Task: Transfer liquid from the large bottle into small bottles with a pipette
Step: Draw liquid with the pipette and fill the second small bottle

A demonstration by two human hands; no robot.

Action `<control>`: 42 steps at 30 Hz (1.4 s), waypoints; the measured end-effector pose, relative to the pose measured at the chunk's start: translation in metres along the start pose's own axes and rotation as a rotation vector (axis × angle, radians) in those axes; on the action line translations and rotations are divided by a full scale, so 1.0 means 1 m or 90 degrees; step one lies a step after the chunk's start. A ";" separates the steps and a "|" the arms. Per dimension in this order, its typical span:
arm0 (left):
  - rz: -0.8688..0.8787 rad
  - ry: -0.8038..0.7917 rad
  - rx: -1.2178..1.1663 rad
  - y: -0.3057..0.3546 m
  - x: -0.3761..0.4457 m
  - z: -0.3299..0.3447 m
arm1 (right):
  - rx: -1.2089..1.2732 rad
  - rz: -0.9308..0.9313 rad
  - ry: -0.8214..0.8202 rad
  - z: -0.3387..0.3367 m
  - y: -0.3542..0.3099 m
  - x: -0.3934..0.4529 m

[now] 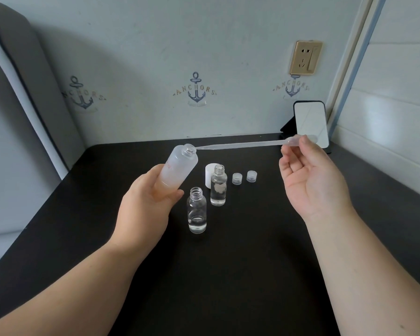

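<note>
Surroundings: a dark table [228, 275] set against a pale wall printed with anchor motifs; a gold wall socket [305, 57] above the right rear corner.
Phone: a phone [310, 123] stands propped at the right rear of the table, just behind the pipette bulb.
Caps: a white cap [209, 174] sits behind the rear small bottle; two small ribbed caps [237, 178] [251, 176] lie to its right, apart from the bottles.
Obstructions: nothing lies between the pipette tip and the bottle mouth.
Large bottle: the frosted large bottle [180, 167] is held above the table, tilted; its long axis runs from lower left to upper right, its open mouth facing up and right.
Pipette: the pipette [240, 144] lies nearly horizontal, tip at the left at the mouth of the large bottle, bulb at the right.
Small bottles: the near small bottle [196, 210] and the rear small bottle [218, 186] stand upright, uncapped, each with clear liquid at the bottom.
Left hand: the left hand [147, 203] grips the base of the large bottle.
Right hand: the right hand [308, 175] pinches the pipette bulb between thumb and forefinger, its other fingers loosely curled.
</note>
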State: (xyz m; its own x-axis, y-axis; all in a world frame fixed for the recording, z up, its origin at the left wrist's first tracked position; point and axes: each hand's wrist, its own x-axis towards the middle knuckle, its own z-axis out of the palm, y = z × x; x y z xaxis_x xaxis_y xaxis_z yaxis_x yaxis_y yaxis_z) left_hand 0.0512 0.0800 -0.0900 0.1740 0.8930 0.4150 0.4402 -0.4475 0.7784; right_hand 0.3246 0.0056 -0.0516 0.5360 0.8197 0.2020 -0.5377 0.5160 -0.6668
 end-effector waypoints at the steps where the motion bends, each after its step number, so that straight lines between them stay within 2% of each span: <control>1: 0.002 0.002 0.011 -0.001 0.000 0.000 | -0.010 -0.005 0.000 0.000 0.000 0.000; 7: 0.048 0.027 0.084 0.000 0.000 -0.002 | -0.057 -0.024 0.006 -0.001 -0.002 -0.001; 17: 0.076 0.026 0.119 -0.005 0.000 0.004 | -0.211 -0.001 -0.124 0.013 0.008 -0.014; 27: 0.094 0.017 0.124 -0.003 -0.002 0.007 | -0.324 0.006 -0.178 0.024 0.026 -0.024; 36: 0.075 0.015 0.113 -0.003 -0.001 0.006 | -0.294 0.028 -0.181 0.024 0.025 -0.024; 42: 0.059 0.018 0.106 -0.003 -0.001 0.006 | -0.229 0.047 -0.142 0.021 0.018 -0.020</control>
State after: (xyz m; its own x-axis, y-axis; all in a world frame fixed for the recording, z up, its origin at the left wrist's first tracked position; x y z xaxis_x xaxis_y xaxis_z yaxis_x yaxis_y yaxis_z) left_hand 0.0549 0.0812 -0.0956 0.1973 0.8456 0.4959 0.5637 -0.5118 0.6483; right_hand 0.2901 0.0037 -0.0529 0.3294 0.9053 0.2682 -0.2873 0.3667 -0.8849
